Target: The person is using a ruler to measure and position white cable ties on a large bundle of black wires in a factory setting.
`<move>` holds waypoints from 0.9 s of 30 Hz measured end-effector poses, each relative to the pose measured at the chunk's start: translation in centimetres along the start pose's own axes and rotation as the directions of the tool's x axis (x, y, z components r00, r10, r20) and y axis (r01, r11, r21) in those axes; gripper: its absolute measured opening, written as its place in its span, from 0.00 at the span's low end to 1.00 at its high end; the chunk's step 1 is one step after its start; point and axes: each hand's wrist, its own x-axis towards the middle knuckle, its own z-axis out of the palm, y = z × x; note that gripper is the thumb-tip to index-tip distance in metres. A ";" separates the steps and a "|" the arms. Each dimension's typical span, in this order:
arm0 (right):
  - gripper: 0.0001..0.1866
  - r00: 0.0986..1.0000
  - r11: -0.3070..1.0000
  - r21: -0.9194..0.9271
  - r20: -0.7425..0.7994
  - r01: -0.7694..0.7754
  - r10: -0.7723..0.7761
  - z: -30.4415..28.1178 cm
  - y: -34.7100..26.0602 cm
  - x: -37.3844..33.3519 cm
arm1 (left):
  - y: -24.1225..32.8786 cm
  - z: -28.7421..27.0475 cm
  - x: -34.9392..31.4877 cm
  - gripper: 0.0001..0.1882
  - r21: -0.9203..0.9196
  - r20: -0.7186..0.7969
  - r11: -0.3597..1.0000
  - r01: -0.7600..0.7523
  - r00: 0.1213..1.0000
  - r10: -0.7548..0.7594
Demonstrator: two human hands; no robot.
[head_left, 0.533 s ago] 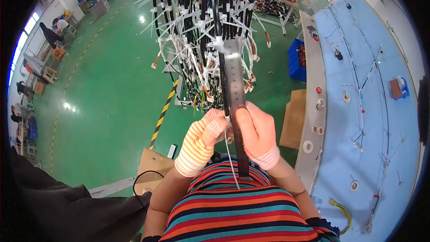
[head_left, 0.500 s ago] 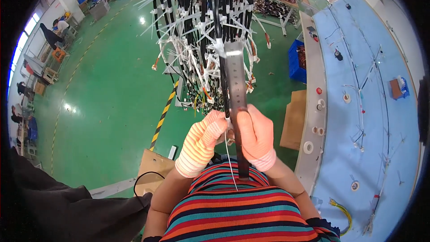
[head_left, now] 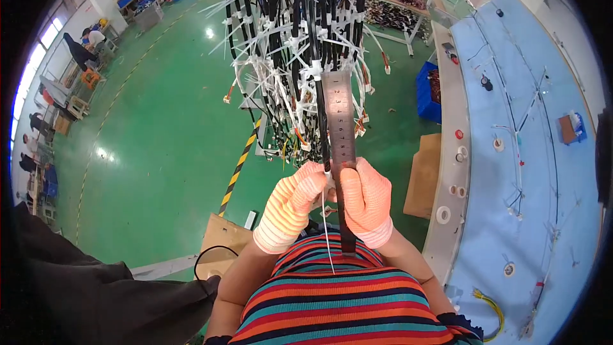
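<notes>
My left hand (head_left: pixel 290 203), in a striped knit glove, is closed on the lower end of a black taped wire harness branch (head_left: pixel 323 131). From that pinch a thin white cable tie tail (head_left: pixel 328 236) hangs toward my striped shirt. In my right hand (head_left: pixel 367 203), gloved in pinkish orange, a steel ruler (head_left: pixel 339 112) is gripped between thumb and fingers. The ruler lies lengthwise beside the branch, its upper end near a white cable tie head (head_left: pixel 315 70). Both hands are close together; the fingertips behind the ruler are hidden.
Many hanging harnesses (head_left: pixel 281 45) with white ties and connectors fill the space ahead. To the right stands a blue sloped board (head_left: pixel 485 185) with wires and tape rolls. A blue bin (head_left: pixel 428 92) and cardboard (head_left: pixel 423 179) are beside it. Dark cloth (head_left: pixel 96 287) hangs lower left.
The whole view has shifted slightly, so things appear a little lower and to the right. Glare has left the ruler's upper end, making its marks clearer. Both hands keep their grips.
</notes>
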 end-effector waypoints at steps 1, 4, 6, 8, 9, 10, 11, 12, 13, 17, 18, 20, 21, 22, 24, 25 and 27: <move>0.11 1.000 1.000 0.001 0.005 -0.004 0.004 0.0 0.0 0.0 | 0.0 0.0 0.0 0.19 -0.003 -0.004 1.000 -0.002 1.000 0.002; 0.11 1.000 1.000 -0.007 0.011 0.004 -0.004 0.0 0.0 0.1 | 0.0 0.2 -0.1 0.18 -0.060 -0.010 0.998 0.014 1.000 -0.014; 0.12 1.000 1.000 -0.016 0.019 -0.013 0.013 -0.1 0.0 0.0 | -0.1 0.1 -0.1 0.18 -0.069 -0.016 0.997 0.021 1.000 -0.022; 0.12 0.999 0.999 -0.025 0.026 -0.033 0.034 -0.1 -0.1 0.0 | -0.1 0.2 -0.1 0.17 -0.078 -0.022 0.996 0.032 0.999 -0.034; 0.12 0.999 0.999 -0.018 0.031 -0.038 0.038 -0.1 -0.3 0.1 | -0.1 0.2 -0.1 0.17 -0.065 -0.026 0.998 0.025 0.999 -0.027; 0.12 0.998 0.999 -0.012 0.037 -0.043 0.043 -0.2 -0.5 0.2 | -0.1 0.2 -0.1 0.17 -0.051 -0.031 0.998 0.019 0.999 -0.020; 0.12 0.998 0.999 -0.013 0.036 -0.048 0.049 -0.3 -0.8 0.3 | -0.2 0.0 0.0 0.17 -0.053 -0.031 0.998 0.024 0.999 -0.026; 0.12 0.997 0.998 0.007 0.049 -0.055 0.054 -0.4 -1.2 0.4 | -0.4 -0.3 0.0 0.17 -0.021 -0.026 0.999 0.026 0.999 -0.026; 0.12 0.996 0.998 0.028 0.062 -0.061 0.059 -0.5 -1.3 0.5 | -0.5 -0.5 0.1 0.17 0.011 -0.020 1.000 0.028 0.999 -0.028; 0.11 0.993 0.997 0.016 0.098 -0.071 0.069 -0.7 -0.9 0.6 | -0.5 -0.2 0.1 0.17 -0.036 -0.023 0.999 0.004 1.000 -0.005; 0.11 0.990 0.996 0.035 0.114 -0.085 0.080 -0.8 -1.2 0.7 | -0.6 -0.4 0.2 0.17 -0.022 -0.023 1.000 0.009 1.000 -0.010; 0.11 0.987 0.993 0.054 0.130 -0.101 0.093 -0.8 -1.2 0.7 | -0.6 -0.3 0.1 0.18 -0.010 -0.023 1.000 0.016 1.000 -0.016; 0.11 0.988 0.992 0.072 0.125 -0.106 0.096 -0.7 -1.1 0.6 | -0.2 -0.1 0.0 0.18 -0.020 -0.024 1.000 0.021 0.999 -0.021; 0.11 0.988 0.990 0.091 0.119 -0.111 0.100 -0.6 -1.0 0.5 | 0.0 0.1 -0.1 0.18 -0.029 -0.025 0.999 0.025 0.999 -0.025; 0.11 0.992 0.992 0.092 0.101 -0.086 0.077 -0.4 -0.3 0.3 | -0.1 0.4 -0.1 0.19 -0.043 -0.039 0.999 0.024 0.999 -0.026; 0.11 0.995 0.994 0.092 0.081 -0.062 0.055 -0.3 -0.1 0.2 | -0.1 0.4 -0.1 0.19 -0.057 -0.052 0.998 0.024 0.998 -0.027; 0.11 0.994 0.992 0.107 0.084 -0.072 0.064 -0.2 -0.4 0.2 | -0.2 0.3 -0.2 0.19 -0.061 -0.056 0.998 0.024 0.998 -0.027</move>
